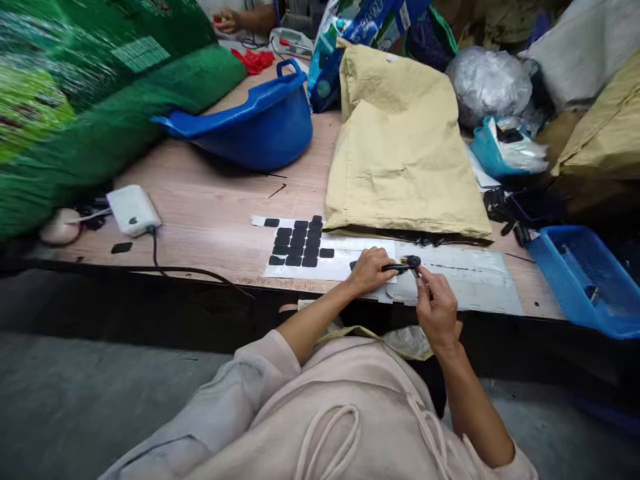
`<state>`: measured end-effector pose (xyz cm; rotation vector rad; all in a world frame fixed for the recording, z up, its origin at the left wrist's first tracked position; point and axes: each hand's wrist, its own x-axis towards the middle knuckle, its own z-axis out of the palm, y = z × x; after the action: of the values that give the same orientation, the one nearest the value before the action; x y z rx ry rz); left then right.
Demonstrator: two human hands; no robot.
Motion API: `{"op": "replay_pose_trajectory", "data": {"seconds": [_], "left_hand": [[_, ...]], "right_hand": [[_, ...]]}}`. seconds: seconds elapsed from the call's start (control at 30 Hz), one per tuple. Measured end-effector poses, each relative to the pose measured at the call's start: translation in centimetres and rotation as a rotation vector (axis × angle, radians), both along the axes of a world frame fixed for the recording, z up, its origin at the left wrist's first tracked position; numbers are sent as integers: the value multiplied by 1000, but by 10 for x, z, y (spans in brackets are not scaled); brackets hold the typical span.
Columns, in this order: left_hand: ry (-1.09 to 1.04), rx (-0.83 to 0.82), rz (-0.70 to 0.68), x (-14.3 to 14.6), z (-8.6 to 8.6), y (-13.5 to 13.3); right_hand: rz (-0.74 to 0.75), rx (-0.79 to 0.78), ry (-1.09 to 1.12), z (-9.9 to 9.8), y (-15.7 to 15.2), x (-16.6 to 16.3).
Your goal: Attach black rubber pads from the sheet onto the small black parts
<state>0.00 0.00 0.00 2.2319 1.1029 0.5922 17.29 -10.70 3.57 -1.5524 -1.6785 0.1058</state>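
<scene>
Between my hands is a small black part with a rounded end (412, 261), its kind too small to make out. My left hand (371, 269) is closed on its thin, stick-like left side, low over the table's front edge. The fingers of my right hand (437, 300) pinch at the rounded end from the right. Under and left of my left hand lies a white sheet (340, 267) with rows of black rounded stickers (299, 243). A grey board (460, 273) lies beneath the black part and reaches to the right.
A tan sack (405, 153) stands just beyond my hands. Behind it to the left sits a blue basin (255, 127). At right is a blue tray (590, 273); at left, a white box with a cable (133, 209). Another person's hand (227, 21) shows at the far side.
</scene>
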Motion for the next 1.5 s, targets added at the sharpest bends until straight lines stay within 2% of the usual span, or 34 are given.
{"op": "replay_pose_trajectory", "data": {"seconds": [0.13,0.37,0.57,0.67,0.77,0.87,0.93,1.03,1.13,1.23,1.37,1.43,1.5], "left_hand": [[-18,-7,-6,0,1,-1],[9,-1,17,1,1,-1],[5,-15,30,2,2,-1],[-4,-32,48,3,3,-2],[-12,-46,65,4,4,-3],[-19,-45,63,4,5,-5],[-19,-37,63,4,5,-5],[-8,-20,61,4,5,-3],[15,15,44,3,6,-3],[29,144,-23,-1,7,-18],[32,350,-229,-13,-3,-60],[68,387,-295,-18,-11,-82],[104,383,-305,-21,-16,-96]], "right_hand": [[9,-74,-42,-10,0,-2],[-83,-21,-26,-4,0,2],[-97,-61,-42,-8,0,6],[-165,-37,-77,-3,3,24],[-289,-72,-153,-3,9,58],[-466,-161,-263,-12,17,96],[-526,-195,-330,-21,24,116],[-566,-188,-346,-33,33,130],[-599,-189,-318,-39,37,129],[-598,-194,-308,-39,37,125],[-604,-195,-302,-38,36,123],[-611,-196,-302,-39,36,123],[-618,-195,-301,-40,36,123]]}}
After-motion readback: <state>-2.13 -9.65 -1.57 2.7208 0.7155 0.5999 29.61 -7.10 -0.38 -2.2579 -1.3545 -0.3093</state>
